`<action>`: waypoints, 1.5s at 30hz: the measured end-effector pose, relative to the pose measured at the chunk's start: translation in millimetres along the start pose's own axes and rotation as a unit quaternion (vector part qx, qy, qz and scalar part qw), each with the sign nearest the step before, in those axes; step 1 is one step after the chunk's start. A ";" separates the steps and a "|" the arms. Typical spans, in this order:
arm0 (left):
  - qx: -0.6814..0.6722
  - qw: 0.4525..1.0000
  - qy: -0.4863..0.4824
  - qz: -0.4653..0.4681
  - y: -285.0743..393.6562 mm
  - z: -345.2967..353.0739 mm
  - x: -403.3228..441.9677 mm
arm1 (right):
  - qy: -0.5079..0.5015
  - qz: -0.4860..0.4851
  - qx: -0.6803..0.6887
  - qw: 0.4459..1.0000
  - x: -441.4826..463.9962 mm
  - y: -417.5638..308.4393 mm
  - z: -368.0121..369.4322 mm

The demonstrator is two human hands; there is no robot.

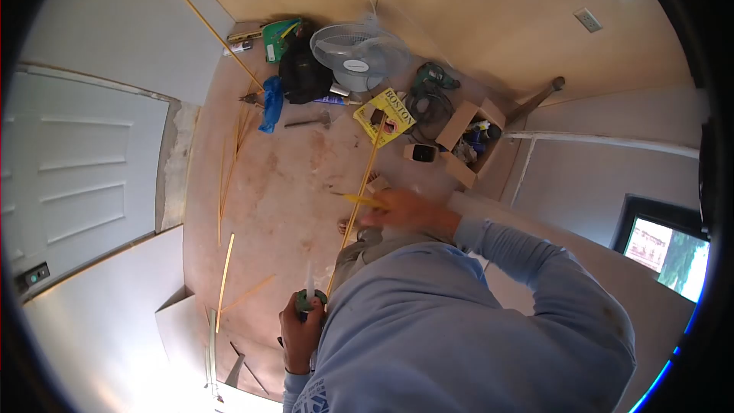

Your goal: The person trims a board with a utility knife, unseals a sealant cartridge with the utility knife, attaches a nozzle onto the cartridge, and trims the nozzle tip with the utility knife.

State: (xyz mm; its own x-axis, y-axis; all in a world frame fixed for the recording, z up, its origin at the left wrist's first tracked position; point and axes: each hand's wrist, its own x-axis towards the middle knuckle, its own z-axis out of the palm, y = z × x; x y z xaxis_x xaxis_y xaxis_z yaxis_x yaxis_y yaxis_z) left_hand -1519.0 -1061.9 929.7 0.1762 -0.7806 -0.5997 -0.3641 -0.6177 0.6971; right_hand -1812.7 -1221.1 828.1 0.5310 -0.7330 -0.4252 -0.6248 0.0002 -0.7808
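Observation:
My right hand (pixel 405 213), blurred by motion, is closed on a yellow pencil (pixel 353 198) whose tip points left. Low in the view, my left hand (pixel 301 329) wraps round a green tape measure (pixel 304 303); a pale blurred strip sticks up from it. A long thin wooden strip (pixel 365 173) runs from the yellow Boston bag (pixel 384 116) down past my leg, behind the pencil. Its lower end is hidden by my body.
A fan (pixel 359 52), a black bag (pixel 303 73), a coiled-cord power tool (pixel 433 80) and an open cardboard box (pixel 460 124) line the far wall. A hammer (pixel 308 121) and loose wooden strips (pixel 225 279) lie on the floor. A white door (pixel 84 160) stands left.

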 end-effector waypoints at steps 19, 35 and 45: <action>0.067 0.989 -0.117 0.065 1.4 9.7 31.4 | -0.179 0.045 0.494 0.850 -2.6 -65.5 34.1; 0.062 0.987 -0.149 -0.019 18.6 38.2 62.7 | 0.289 0.386 0.116 0.869 -21.5 265.3 58.6; 0.088 0.983 -0.150 -0.065 40.0 70.0 85.8 | 0.302 0.481 0.096 0.817 -58.9 378.5 62.0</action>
State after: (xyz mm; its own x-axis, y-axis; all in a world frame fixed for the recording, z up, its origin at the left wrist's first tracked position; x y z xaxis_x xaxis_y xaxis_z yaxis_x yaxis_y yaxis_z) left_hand -1582.4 -1146.9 878.6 -0.0363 -0.6157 -0.7871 -0.5141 -0.6639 0.5430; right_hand -2045.0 -1135.6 529.2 -0.5690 -0.5328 -0.6264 -0.4539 0.8386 -0.3010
